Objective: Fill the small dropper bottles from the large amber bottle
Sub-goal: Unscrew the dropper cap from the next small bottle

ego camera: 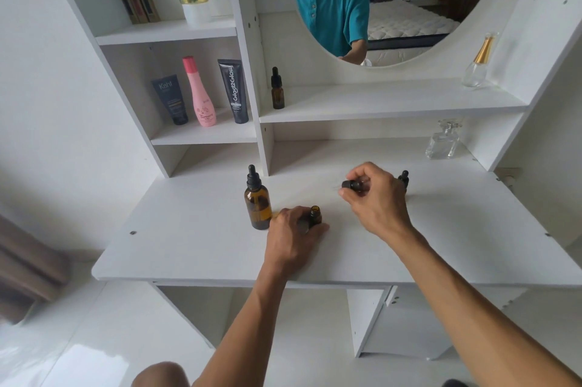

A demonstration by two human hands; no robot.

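Two hands work beside the large amber glass bottle (257, 208) with its black dropper cap on. Left hand (293, 234) wraps a small uncapped amber bottle (315, 215) standing just right of it, mouth above the fingers. Right hand (376, 197), farther right and raised, pinches a black dropper cap (352, 185) in curled fingertips. The small bottle's contents cannot be made out.

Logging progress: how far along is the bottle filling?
Early. Done: small bottle is uncapped, steadied by left hand. In hand: right hand holds its dropper cap. Left: large amber bottle still capped; two more small bottles still capped.
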